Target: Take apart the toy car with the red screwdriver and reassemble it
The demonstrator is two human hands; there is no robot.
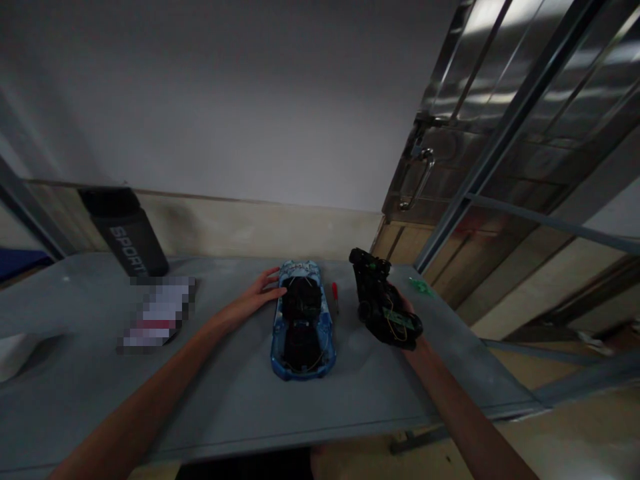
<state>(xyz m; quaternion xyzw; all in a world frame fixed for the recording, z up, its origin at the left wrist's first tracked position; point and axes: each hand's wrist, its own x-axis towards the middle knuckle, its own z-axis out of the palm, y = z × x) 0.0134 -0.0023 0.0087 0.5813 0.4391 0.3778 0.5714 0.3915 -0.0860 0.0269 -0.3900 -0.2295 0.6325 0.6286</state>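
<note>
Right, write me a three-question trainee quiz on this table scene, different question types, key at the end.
1. True or false: the left hand touches the side of the blue car shell.
2. What does the right hand hold? A) a hammer B) the black chassis C) a cup
3. Fill in: the small screwdriver lying on the table just right of the shell has a ____ handle.
Key: 1 true; 2 B; 3 red.
</note>
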